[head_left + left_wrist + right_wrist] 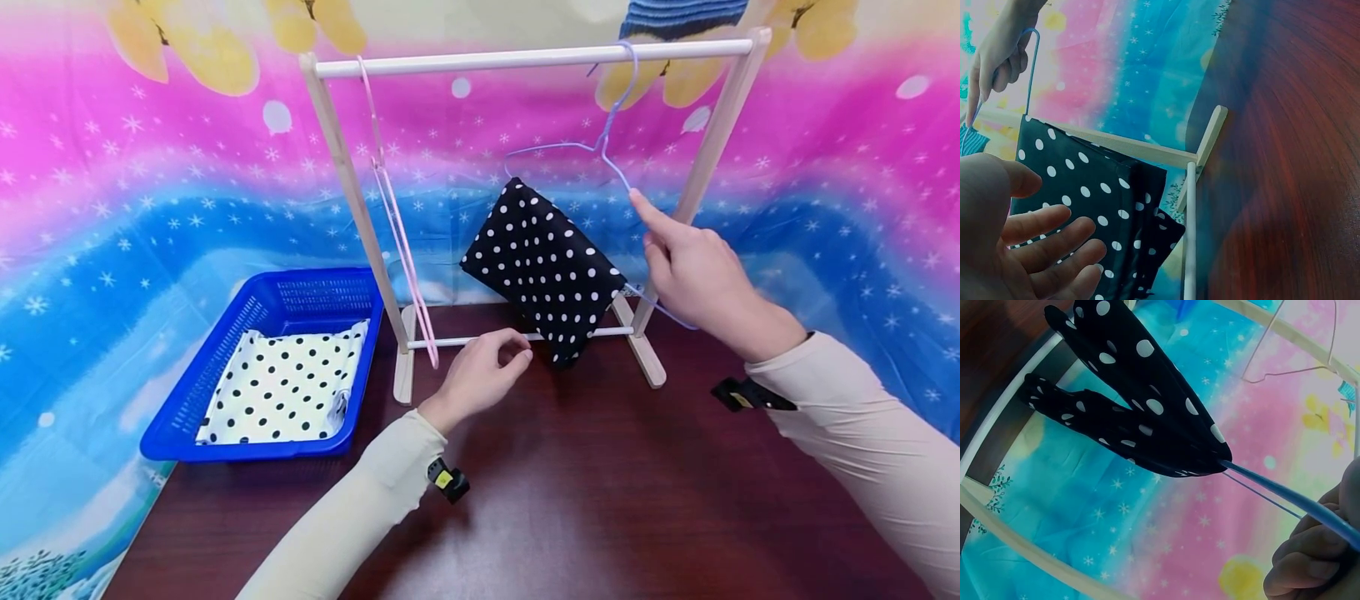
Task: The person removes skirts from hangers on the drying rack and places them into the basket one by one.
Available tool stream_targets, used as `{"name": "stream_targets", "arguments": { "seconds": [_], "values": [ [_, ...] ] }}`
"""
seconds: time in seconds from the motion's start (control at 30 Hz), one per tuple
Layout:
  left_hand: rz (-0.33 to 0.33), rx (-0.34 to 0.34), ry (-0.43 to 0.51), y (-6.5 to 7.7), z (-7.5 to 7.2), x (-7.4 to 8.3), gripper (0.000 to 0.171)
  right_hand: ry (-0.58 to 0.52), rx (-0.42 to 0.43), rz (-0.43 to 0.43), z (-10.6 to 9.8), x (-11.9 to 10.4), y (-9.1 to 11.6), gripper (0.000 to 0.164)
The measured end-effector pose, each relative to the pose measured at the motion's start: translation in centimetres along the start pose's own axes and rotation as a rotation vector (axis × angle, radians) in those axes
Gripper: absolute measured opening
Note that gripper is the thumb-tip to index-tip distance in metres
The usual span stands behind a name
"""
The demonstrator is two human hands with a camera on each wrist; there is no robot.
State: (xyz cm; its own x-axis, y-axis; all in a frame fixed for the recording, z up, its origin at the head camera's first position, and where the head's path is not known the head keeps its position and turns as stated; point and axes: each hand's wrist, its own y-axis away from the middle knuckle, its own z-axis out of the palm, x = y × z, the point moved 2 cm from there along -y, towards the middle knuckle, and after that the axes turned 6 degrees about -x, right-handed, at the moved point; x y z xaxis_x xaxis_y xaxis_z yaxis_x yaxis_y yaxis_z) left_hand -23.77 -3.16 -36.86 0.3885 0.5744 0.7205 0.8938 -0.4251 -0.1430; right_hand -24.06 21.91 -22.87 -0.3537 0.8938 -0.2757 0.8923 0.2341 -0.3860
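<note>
A light-blue wire clothes hanger (604,143) hooks over the rack's top rail and hangs tilted, its right end low. Over its lower bar drapes a folded black cloth with white dots (536,262), and the loose layers spread apart in the right wrist view (1147,406). My right hand (697,271) grips the hanger's right shoulder, the index finger stretched along the wire and the other fingers curled. Left of the cloth's lower corner, my left hand (483,371) holds nothing; its fingers are loosely bent, palm toward the cloth in the left wrist view (1035,244).
The wooden rack (341,158) stands on a dark red-brown table (570,508). A pink hanger (401,242) hangs bare on its left side. To the left, a blue basket (168,417) contains a white cloth with black dots (281,387). A printed backdrop (187,158) encloses the back and sides.
</note>
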Motion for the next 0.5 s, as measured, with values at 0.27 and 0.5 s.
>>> {"name": "stream_targets", "arguments": {
  "seconds": [0.27,0.5],
  "values": [
    [-0.021,0.006,0.006,-0.09,0.23,-0.6,0.018,-0.001,-0.028,-0.002,0.16,-0.47,-0.14,0.054],
    [-0.024,-0.002,0.063,-0.25,0.44,-0.83,0.019,-0.003,-0.042,-0.001,0.2,-0.83,-0.29,0.054]
  ]
}}
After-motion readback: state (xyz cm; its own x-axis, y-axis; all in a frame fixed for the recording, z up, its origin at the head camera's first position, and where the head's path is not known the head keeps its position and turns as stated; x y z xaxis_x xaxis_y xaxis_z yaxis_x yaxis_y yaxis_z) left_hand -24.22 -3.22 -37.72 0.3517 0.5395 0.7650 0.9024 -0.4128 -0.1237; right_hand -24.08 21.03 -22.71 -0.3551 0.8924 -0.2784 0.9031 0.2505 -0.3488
